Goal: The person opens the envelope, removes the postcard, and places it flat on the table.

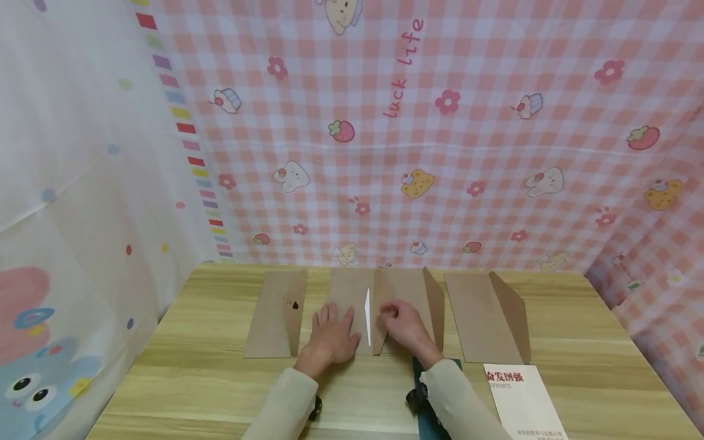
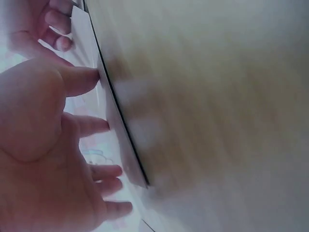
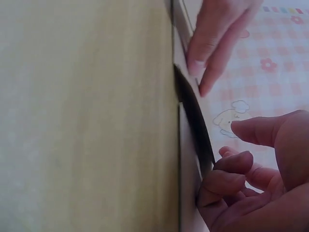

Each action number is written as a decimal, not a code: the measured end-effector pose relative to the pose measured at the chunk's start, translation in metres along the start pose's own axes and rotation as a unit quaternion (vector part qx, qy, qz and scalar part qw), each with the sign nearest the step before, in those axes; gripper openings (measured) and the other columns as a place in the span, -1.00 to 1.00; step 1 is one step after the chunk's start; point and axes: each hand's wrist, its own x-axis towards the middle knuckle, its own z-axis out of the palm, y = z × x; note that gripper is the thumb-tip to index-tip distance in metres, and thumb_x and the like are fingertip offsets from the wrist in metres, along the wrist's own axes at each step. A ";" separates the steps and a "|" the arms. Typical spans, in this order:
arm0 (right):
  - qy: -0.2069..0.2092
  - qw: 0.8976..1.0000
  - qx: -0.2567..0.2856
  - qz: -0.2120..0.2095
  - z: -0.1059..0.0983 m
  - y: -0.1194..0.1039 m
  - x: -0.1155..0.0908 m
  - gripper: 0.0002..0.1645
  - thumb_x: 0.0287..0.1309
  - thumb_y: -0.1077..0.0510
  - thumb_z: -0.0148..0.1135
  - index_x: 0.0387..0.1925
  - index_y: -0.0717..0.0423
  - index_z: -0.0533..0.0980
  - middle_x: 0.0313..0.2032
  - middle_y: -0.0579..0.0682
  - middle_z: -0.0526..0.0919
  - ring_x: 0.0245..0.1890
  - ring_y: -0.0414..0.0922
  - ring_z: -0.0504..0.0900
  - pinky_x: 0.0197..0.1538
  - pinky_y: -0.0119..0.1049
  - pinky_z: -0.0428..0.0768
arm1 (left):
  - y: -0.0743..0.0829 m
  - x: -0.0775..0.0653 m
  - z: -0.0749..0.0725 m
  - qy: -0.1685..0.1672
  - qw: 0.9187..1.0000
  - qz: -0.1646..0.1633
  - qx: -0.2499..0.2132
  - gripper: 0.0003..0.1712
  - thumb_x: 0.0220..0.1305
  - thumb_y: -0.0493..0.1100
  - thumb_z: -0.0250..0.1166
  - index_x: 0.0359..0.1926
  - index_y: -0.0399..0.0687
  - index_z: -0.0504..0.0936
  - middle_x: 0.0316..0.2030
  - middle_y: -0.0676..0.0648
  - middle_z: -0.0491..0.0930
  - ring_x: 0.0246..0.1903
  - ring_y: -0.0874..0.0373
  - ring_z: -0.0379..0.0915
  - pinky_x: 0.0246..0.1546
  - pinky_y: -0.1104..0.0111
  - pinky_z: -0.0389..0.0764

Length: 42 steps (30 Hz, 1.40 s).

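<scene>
Several brown paper envelopes stand in a row along the back of the table. My left hand [image 1: 332, 336] lies with fingers spread on the second envelope from the left [image 1: 352, 282]; in the left wrist view its thumb and fingertips meet the paper. A narrow white strip [image 1: 368, 318] shows beside that envelope's raised flap [image 1: 379, 336]. My right hand [image 1: 406, 327] is at this flap, fingers loosely bent. In the right wrist view the bent fingers [image 3: 224, 181] are right at the flap's dark edge [image 3: 193, 111], and the thumb stands apart from them.
At the left end is an envelope [image 1: 269, 318] with a small dark mark on its folded flap. The third envelope [image 1: 404, 282] and the rightmost envelope [image 1: 475, 318] have flaps standing out rightward. A white printed card [image 1: 525, 400] and a dark green item [image 1: 426, 421] lie near my right forearm.
</scene>
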 end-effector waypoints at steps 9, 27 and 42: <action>-0.023 1.000 0.000 0.003 0.003 0.003 0.001 -0.69 0.21 0.18 0.25 -0.02 0.19 0.55 -0.49 -0.03 0.44 -0.50 -0.13 0.40 -0.42 -0.31 0.35 | 0.017 -0.003 0.001 -0.004 0.999 -0.033 0.006 -0.19 0.42 0.15 0.10 0.47 -0.27 0.20 0.43 -0.54 0.01 0.46 -0.40 -0.10 0.43 -0.08 0.06; -0.030 0.999 -0.014 -0.003 0.002 0.004 0.001 -0.72 0.19 0.16 0.26 -0.07 0.17 0.57 -0.52 -0.05 0.44 -0.52 -0.14 0.40 -0.43 -0.31 0.35 | 0.017 -0.002 0.001 -0.038 0.998 -0.027 0.051 -0.04 0.34 0.28 0.08 0.52 -0.23 0.09 0.47 -0.50 -0.06 0.46 -0.41 -0.13 0.42 -0.09 0.10; -0.026 0.999 -0.027 -0.006 0.002 0.005 0.001 -0.72 0.18 0.15 0.25 -0.08 0.16 0.56 -0.51 -0.04 0.45 -0.51 -0.14 0.40 -0.42 -0.30 0.34 | 0.020 0.003 0.005 -0.019 0.993 -0.027 0.110 0.04 0.24 0.40 0.11 0.52 -0.18 0.14 0.45 -0.46 0.07 0.40 -0.41 0.07 0.33 -0.09 0.28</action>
